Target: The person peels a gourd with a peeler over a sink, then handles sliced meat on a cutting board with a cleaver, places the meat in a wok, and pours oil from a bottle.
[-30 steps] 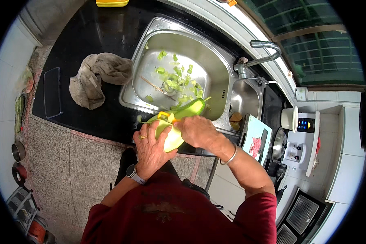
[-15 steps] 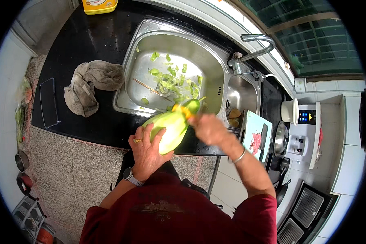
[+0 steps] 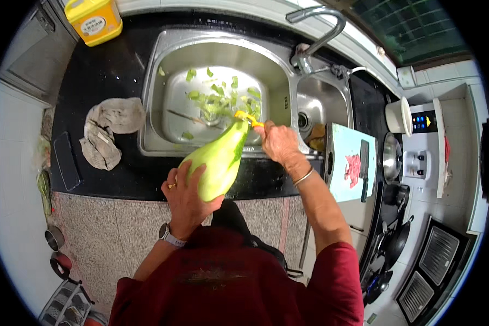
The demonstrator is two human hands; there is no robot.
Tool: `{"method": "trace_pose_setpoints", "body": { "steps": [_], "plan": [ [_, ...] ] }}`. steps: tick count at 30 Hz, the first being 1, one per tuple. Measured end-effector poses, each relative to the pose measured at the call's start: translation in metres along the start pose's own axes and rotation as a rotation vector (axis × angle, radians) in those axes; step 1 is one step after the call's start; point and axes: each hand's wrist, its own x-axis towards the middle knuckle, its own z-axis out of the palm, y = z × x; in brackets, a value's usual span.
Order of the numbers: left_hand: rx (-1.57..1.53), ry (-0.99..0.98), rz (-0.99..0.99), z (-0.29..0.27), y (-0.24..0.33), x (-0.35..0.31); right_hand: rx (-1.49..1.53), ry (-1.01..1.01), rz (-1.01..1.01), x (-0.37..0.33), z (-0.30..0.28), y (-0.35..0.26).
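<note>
A large pale green gourd [image 3: 218, 163], mostly peeled with a darker green strip on its right side, is tilted over the sink's near edge. My left hand [image 3: 187, 187] grips its thick lower end, fingers wrapped around it. In my right hand [image 3: 280, 142] is a yellow peeler [image 3: 248, 118], its head at the gourd's narrow far end. Behind it, the steel sink basin [image 3: 171, 54] holds scattered green peelings [image 3: 218, 101] around the drain and a thin brown stick [image 3: 183, 116].
A crumpled grey cloth [image 3: 111, 130] and a phone [image 3: 65, 163] lie on the black counter at left. A yellow jug [image 3: 94, 22] stands at the far left. The faucet [image 3: 320, 32] rises behind the small basin. Right, a light cutting board [image 3: 339, 142] carries sliced meat [image 3: 352, 169] and a knife [image 3: 365, 157].
The peeler has moved to the gourd's narrow tip, and my right hand has shifted slightly up and right. The gourd has turned more upright. The whole view has shifted.
</note>
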Motion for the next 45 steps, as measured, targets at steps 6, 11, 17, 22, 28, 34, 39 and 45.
{"method": "trace_pose_setpoints", "body": {
  "steps": [6, 11, 17, 22, 28, 34, 39, 45],
  "plan": [
    [-0.037, -0.020, 0.005, -0.002, 0.001, 0.000, 0.244, -0.057, 0.159, -0.025, 0.003, -0.009],
    [0.014, -0.016, 0.037, -0.004, 0.008, -0.002, 0.715, -0.060, 0.321, -0.002, 0.005, 0.006],
    [0.103, -0.233, 0.191, -0.008, 0.015, -0.019, 1.162, -0.226, 0.404, 0.022, 0.015, -0.020],
    [0.233, -0.219, 0.254, -0.003, 0.007, -0.019, 1.335, -0.350, 0.480, 0.028, 0.015, -0.023],
    [0.155, -0.216, 0.324, -0.023, -0.009, 0.007, 1.375, -0.348, 0.511, 0.025, 0.017, -0.020],
    [0.151, -0.232, 0.305, -0.051, -0.009, 0.008, 1.215, -0.220, 0.596, 0.016, -0.008, -0.036],
    [0.227, -0.057, 0.271, -0.037, -0.003, 0.001, 1.111, -0.214, 0.547, 0.010, -0.020, -0.047],
    [0.201, -0.062, 0.257, -0.049, -0.004, 0.007, 1.013, -0.216, 0.487, 0.011, -0.034, -0.055]
  ]
}}
